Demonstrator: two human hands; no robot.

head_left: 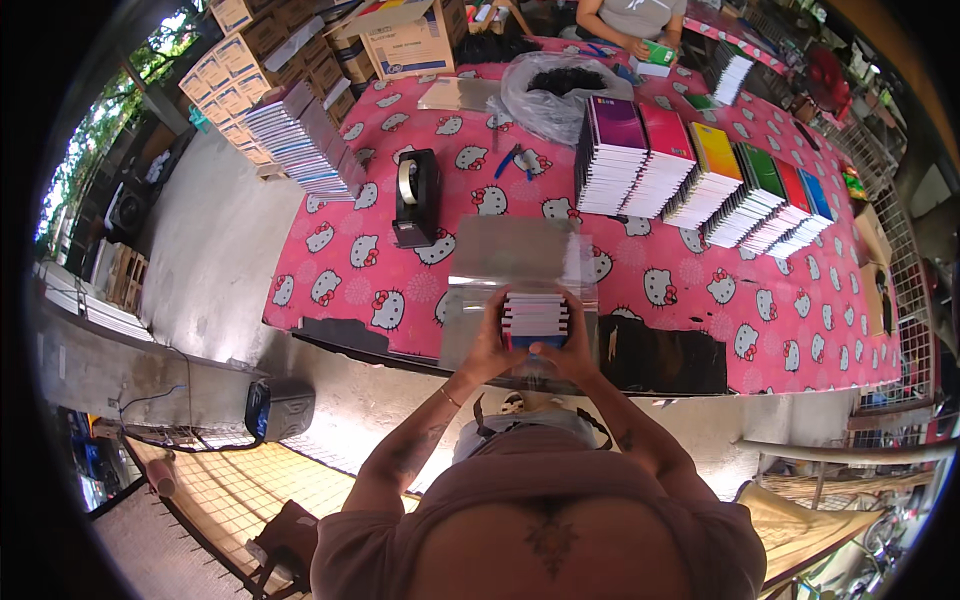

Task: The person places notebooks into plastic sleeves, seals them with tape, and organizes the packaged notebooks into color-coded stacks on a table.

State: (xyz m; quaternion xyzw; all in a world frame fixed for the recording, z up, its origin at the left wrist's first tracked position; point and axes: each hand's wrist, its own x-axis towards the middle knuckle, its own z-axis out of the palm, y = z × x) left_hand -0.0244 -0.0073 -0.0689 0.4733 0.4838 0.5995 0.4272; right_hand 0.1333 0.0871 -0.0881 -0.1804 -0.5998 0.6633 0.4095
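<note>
Between my two hands is a small stack of notebooks [535, 316], its white page edges facing up toward me and a blue cover at the near side. My left hand [488, 343] wraps its left side, and my right hand [570, 348] wraps the right, with the thumb on the near cover. Under and beyond the stack, clear plastic sheets [515, 245] lie on the pink table [390, 270] at its front edge. A black tape dispenser [417, 195] stands to the left of the sheets. Blue-handled pliers or cutters [510, 160] lie beyond them.
Stacks of coloured notebooks [690, 170] stand at the right. A tall notebook pile [305, 145] rises at the left edge, near stacked cartons [245, 75]. A plastic bag with black contents [565, 90] lies at the back. Across the table, another person [632, 25] handles a green notebook.
</note>
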